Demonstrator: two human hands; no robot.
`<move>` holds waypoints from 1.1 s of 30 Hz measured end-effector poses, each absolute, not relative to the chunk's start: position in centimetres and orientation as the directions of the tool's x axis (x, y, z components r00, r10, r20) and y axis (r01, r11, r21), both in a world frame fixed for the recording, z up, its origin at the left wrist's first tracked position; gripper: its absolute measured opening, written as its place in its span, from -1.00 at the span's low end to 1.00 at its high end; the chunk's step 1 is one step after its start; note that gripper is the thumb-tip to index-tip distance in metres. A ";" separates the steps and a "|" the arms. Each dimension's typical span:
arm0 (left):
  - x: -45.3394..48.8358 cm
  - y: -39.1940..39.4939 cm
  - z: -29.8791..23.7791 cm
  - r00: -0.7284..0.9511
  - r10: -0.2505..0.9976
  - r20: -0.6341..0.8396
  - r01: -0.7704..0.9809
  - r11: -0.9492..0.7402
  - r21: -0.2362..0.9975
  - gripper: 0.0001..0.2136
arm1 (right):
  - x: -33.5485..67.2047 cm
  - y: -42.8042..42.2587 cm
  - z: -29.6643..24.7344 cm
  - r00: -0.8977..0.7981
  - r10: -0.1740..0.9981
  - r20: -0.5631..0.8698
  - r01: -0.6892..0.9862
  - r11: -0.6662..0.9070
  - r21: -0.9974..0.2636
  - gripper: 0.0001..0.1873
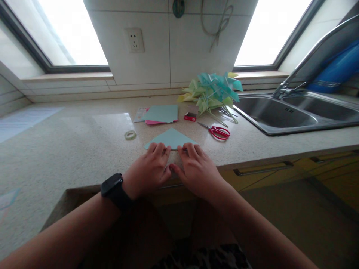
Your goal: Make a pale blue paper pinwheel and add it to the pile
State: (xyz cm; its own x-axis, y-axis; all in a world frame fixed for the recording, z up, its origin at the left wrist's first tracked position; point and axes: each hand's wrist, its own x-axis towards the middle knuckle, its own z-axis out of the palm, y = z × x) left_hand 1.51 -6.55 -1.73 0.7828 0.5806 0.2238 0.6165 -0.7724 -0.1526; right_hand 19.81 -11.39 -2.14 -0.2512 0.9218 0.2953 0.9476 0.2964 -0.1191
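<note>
A light blue sheet of paper (171, 138), folded into a triangle with its tip pointing away, lies on the speckled countertop (84, 138) near the front edge. My left hand (150, 170), with a black watch on its wrist, rests flat on the near edge of the paper, fingers stretched forward. My right hand (196, 170) lies beside it, fingers flat on the same folded edge. The thumbs nearly touch. Both hands press the paper down; the paper's near edge is hidden under the fingers.
Red-handled scissors (218, 131), a small red box (190, 117), a stack of blue and pink paper (161, 114) and a tape roll (130, 135) lie on the counter. A pile of paper pinwheels (213, 91) sits by the steel sink (280, 129) at right.
</note>
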 end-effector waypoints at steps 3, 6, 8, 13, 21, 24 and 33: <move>1.6 -6.8 -1.8 0.771 0.589 0.241 0.631 -0.758 -0.165 -0.52 | 19.7 -11.3 -2.2 -0.244 0.926 0.289 0.953 0.284 -0.104 -0.41; 1.7 -7.1 -1.8 0.754 0.606 0.253 0.651 -0.740 -0.167 -0.52 | 19.6 -11.3 -2.3 -0.246 0.922 0.299 0.958 0.279 -0.072 -0.42; 1.9 -7.2 -1.8 0.746 0.615 0.256 0.660 -0.734 -0.160 -0.54 | 19.5 -11.2 -2.5 -0.255 0.915 0.313 0.958 0.283 -0.049 -0.43; 2.1 -7.4 -1.8 0.750 0.617 0.240 0.653 -0.747 -0.123 -0.56 | 19.2 -11.4 -2.3 -0.252 0.914 0.317 0.959 0.280 -0.043 -0.51; 1.9 -6.7 -1.9 0.777 0.584 0.234 0.613 -0.786 -0.077 -0.63 | 19.0 -11.2 -2.2 -0.248 0.910 0.332 0.955 0.288 -0.074 -0.59; 1.7 -6.5 -1.8 0.783 0.577 0.230 0.604 -0.795 -0.063 -0.60 | 19.0 -11.1 -2.1 -0.252 0.909 0.331 0.954 0.290 -0.071 -0.57; 1.7 -6.0 -1.5 0.779 0.588 0.220 0.609 -0.792 -0.038 -0.56 | 19.5 -10.5 -2.0 -0.272 0.904 0.329 0.941 0.321 -0.105 -0.51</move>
State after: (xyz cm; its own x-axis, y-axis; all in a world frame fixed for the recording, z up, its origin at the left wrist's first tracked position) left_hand 1.68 -6.04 -1.54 0.7786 0.5877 0.2200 0.6088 -0.7924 -0.0377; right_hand 19.46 -10.55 -1.97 -0.2722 0.9041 0.3295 0.9411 0.3214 -0.1046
